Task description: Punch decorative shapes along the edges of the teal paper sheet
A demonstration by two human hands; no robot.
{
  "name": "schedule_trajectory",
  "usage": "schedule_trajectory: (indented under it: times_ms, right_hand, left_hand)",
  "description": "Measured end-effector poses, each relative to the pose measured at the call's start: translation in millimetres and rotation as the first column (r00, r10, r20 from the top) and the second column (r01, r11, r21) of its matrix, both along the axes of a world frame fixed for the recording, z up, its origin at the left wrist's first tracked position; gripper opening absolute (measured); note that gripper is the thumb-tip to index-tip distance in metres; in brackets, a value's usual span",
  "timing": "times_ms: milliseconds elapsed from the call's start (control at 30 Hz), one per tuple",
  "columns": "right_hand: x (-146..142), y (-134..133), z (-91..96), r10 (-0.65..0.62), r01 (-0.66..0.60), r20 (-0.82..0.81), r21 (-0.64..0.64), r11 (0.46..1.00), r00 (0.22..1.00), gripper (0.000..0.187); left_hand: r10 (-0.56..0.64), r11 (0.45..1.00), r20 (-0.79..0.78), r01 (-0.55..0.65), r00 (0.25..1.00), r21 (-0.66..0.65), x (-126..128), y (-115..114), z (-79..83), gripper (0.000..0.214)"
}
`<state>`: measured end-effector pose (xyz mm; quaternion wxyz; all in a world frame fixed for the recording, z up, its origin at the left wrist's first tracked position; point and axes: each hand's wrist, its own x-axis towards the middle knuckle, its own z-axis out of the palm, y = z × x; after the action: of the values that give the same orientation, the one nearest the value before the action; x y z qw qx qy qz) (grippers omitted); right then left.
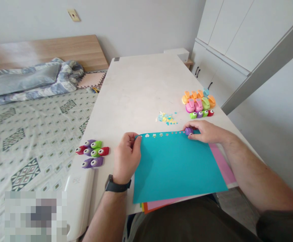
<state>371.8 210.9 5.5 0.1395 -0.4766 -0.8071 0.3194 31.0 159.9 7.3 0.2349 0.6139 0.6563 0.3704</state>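
A teal paper sheet [176,164] lies on top of pink and orange sheets [223,166] at the near edge of the white table [136,87]. A row of small punched shapes runs along its far edge. My left hand [126,157] pinches the sheet's far left corner, fingers closed on the paper. My right hand [205,131] is closed on a small purple punch [188,131] set on the sheet's far right edge. Punched paper bits [166,118] lie just beyond the sheet.
A cluster of small purple, green and red punches [93,153] sits left of my left hand. Larger orange, pink and green punches [198,102] stand at the table's right. A bed with a patterned cover [30,124] lies to the left, white cabinets [227,43] to the right.
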Motion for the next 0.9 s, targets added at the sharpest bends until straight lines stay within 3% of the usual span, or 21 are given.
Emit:
schedule_trajectory:
  times_ms: [400, 600, 767, 900]
  right_hand:
    - [-1, 0, -3.1, 0.049, -0.052, 0.026, 0.118, 0.992, 0.998, 0.039]
    - [0, -1, -11.2, -0.034, 0.035, -0.007, 0.153, 0.988, 0.999, 0.049]
    - [1, -1, -9.0, -0.051, 0.051, -0.006, 0.164, 0.985, 0.999, 0.043]
    - [0, -2, -2.6, -0.074, 0.08, -0.042, 0.163, 0.983, 0.996, 0.027]
  left_hand:
    - [-0.013, 1.0, 0.012, 0.013, 1.0, 0.003, 0, 1, -2.4, 0.023]
    - [-0.013, 1.0, 0.007, 0.013, 1.0, 0.004, -1, 0, -3.5, 0.022]
    - [-0.015, 1.0, 0.009, 0.015, 1.0, 0.0, -1, 1, -4.2, 0.023]
    - [-0.018, 1.0, -0.004, 0.018, 1.0, 0.002, -1, 1, -4.2, 0.022]
